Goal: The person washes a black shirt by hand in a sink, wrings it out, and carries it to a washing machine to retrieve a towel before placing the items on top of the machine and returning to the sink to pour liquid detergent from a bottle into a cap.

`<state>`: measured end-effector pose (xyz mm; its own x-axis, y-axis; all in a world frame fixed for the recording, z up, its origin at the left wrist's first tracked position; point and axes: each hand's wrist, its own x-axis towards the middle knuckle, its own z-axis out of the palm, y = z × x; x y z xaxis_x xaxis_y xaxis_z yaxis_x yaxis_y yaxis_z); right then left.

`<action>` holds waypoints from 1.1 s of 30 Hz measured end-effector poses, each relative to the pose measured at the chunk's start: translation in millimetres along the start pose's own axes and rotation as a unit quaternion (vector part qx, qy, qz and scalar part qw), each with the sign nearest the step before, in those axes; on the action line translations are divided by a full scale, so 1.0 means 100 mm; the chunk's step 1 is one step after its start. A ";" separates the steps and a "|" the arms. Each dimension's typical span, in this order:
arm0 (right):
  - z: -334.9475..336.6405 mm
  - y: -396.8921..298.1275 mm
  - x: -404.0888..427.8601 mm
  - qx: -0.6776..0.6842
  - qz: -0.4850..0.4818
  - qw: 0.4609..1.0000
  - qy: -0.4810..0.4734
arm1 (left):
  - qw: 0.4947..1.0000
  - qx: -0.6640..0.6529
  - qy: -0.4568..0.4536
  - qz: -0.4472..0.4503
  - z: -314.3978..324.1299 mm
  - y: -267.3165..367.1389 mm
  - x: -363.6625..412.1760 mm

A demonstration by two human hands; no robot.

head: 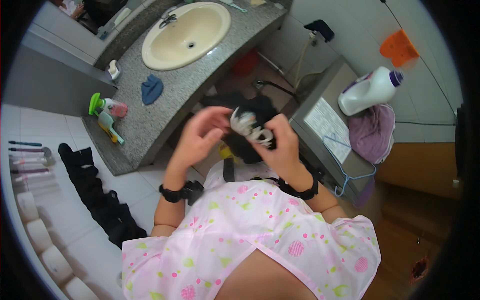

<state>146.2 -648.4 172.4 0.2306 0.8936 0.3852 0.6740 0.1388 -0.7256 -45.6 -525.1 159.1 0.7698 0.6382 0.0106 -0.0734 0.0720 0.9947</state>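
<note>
In front of my chest, my right hand [283, 150] grips a dark cloth item [258, 107] that has a pale, blurred patch or bundle [247, 123] on it. My left hand [202, 135] is at the left side of the same item, its fingers curled and its fingertips by the pale part; whether they pinch it cannot be told. More black fabric hangs below, between my forearms. Each wrist wears a black band.
A granite counter [176, 93] holds a cream sink [183, 37], a blue cloth [152, 89] and a spray bottle [112, 107]. At right, a grey cabinet [311, 127] carries a white detergent jug [367, 90], a purple cloth [371, 133] and a blue hanger [343, 168]. Black garments [99, 198] lie along the left wall.
</note>
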 end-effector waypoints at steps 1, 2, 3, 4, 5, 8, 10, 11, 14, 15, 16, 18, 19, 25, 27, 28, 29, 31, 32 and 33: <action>0.14 -0.08 0.11 -0.024 -0.056 0.997 -0.052 | 0.989 -0.146 0.023 -0.025 0.09 -0.09 0.00; 0.27 -0.19 0.18 -0.026 -0.064 0.989 -0.129 | 0.997 0.054 0.030 -0.037 0.05 -0.17 0.05; 0.40 -0.22 0.20 0.055 -0.046 0.981 -0.179 | 0.988 0.131 0.059 0.061 0.01 -0.13 0.12; 0.42 -0.26 0.28 0.102 -0.028 0.970 -0.220 | 0.990 0.092 0.104 -0.021 -0.13 -0.15 0.18; 0.41 -0.27 0.36 0.149 -0.011 0.954 -0.259 | 0.982 0.054 0.148 -0.103 -0.28 -0.21 0.24; 0.41 -0.02 0.59 0.202 -0.087 0.929 -0.297 | 0.972 -0.096 0.209 -0.046 -0.63 -0.50 0.30; 0.34 0.14 0.79 0.203 0.071 0.949 -0.231 | 0.951 -0.195 0.234 -0.045 -0.74 -0.49 0.30; 0.36 0.27 0.88 0.198 0.122 0.956 -0.179 | 0.950 -0.197 0.238 -0.045 -0.77 -0.45 0.31; 0.56 0.56 1.22 0.066 0.013 0.990 -0.124 | 0.934 -0.267 0.231 -0.054 -0.88 -0.40 0.33; 0.74 0.73 1.26 0.109 -0.050 0.986 -0.117 | 0.933 -0.268 0.235 -0.056 -0.92 -0.38 0.34; 0.79 0.78 1.35 0.153 -0.025 0.961 -0.229 | 0.935 -0.247 0.247 -0.061 -0.95 -0.36 0.35; 0.86 0.79 1.46 0.195 -0.002 0.920 -0.340 | 0.930 -0.217 0.284 -0.080 -1.01 -0.25 0.36; 0.90 0.75 1.51 0.236 0.074 0.926 -0.286 | 0.929 -0.218 0.288 -0.078 -1.10 -0.29 0.39; 0.95 0.54 1.76 0.391 0.182 0.877 -0.209 | 0.951 0.190 0.240 0.041 -0.88 -0.22 0.47; 1.00 0.53 1.77 0.392 0.160 0.875 -0.234 | 0.932 0.330 0.141 0.039 -0.75 -0.34 0.53; 1.00 0.50 1.78 0.441 0.206 0.840 -0.240 | 0.933 0.317 0.162 0.049 -0.67 -0.30 0.58; 1.00 0.48 1.80 0.487 0.252 0.800 -0.245 | 0.933 0.317 0.164 0.048 -0.69 -0.33 0.60; 0.83 0.40 1.88 0.538 0.315 0.754 -0.207 | 0.938 0.292 0.176 0.060 -0.73 -0.41 0.63; 0.77 0.44 1.91 0.527 0.305 0.765 -0.210 | 0.940 0.285 0.187 0.016 -0.71 -0.37 0.61; 0.71 0.49 1.95 0.516 0.293 0.776 -0.215 | 0.940 0.284 0.189 0.016 -0.70 -0.34 0.60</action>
<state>174.5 -437.5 171.3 -0.1198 0.9614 -0.2477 -0.4289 -0.2751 -0.8604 -41.1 -435.1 118.2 0.4855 0.8670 0.1119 0.3404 -0.3054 0.8893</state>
